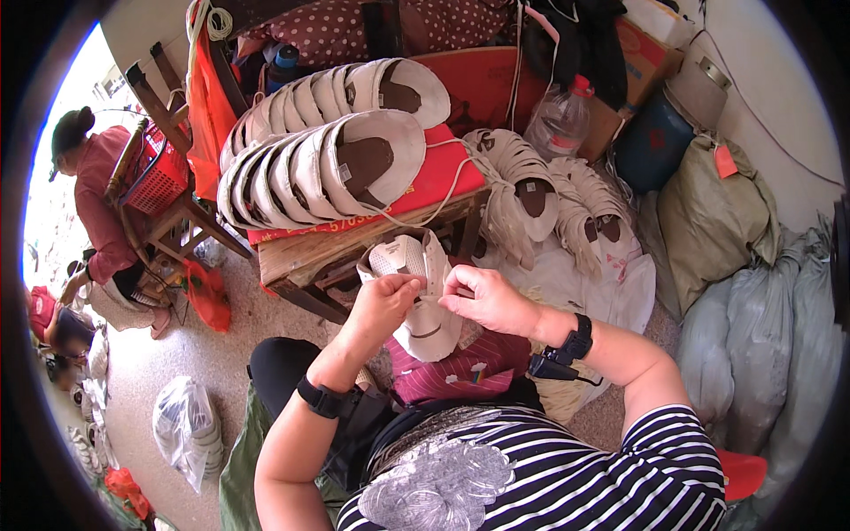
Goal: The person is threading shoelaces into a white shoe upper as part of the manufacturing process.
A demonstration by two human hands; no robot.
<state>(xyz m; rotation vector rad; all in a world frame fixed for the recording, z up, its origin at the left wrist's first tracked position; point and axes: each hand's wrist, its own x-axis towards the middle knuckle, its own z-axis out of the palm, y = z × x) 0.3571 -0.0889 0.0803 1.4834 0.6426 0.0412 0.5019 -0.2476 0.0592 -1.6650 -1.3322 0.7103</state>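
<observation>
Where the two hands meet: a white shoe (427,336), over the striped red cloth (505,356) on the person's lap.
Left hand (386,306): thumb and forefinger pinched together at the shoe's opening.
Right hand (492,299): fingertips pinched just beside them; whether either hand grips shoe edge or lace, I cannot tell.
Wooden bench (312,260): near the shoe, bearing two rows of nested pale shoes (390,179) on a red sheet (447,184).

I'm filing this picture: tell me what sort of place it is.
Probably a small shoe workshop: pale uppers nest in rows on a bench, another upper is being handled, and bulging sacks stand nearby.
</observation>
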